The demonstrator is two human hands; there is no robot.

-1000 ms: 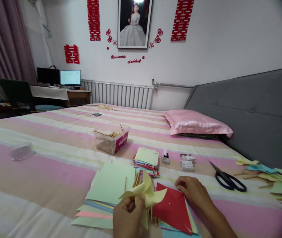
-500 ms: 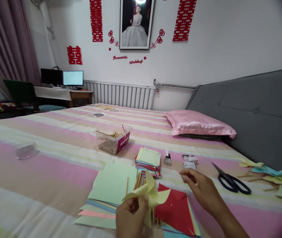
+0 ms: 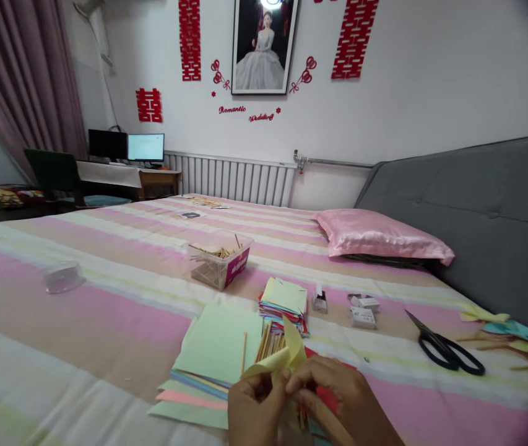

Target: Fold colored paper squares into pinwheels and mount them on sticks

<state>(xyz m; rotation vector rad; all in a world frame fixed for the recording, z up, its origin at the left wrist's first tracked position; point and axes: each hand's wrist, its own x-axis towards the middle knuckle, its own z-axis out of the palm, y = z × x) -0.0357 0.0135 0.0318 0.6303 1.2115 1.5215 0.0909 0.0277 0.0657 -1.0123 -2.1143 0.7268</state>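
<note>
My left hand (image 3: 253,409) is closed on a folded yellow paper pinwheel (image 3: 281,356) at the bottom centre. My right hand (image 3: 333,396) has come against it, fingers pinched on the pinwheel's centre. Beneath both hands lies a red paper square (image 3: 327,396), mostly hidden. Several wooden sticks (image 3: 264,341) lie just beyond the hands, beside a stack of large coloured sheets (image 3: 220,347) topped with pale green.
On the striped bed (image 3: 106,297): a stack of small cut squares (image 3: 285,303), a clear box of sticks (image 3: 220,260), its lid (image 3: 63,277), small white boxes (image 3: 361,310), black scissors (image 3: 449,350), finished pinwheels (image 3: 509,331) at right, a pink pillow (image 3: 379,235).
My right hand has left the red paper, lifted, and moved left onto the yellow pinwheel held by my left hand. The view has shifted slightly left.
</note>
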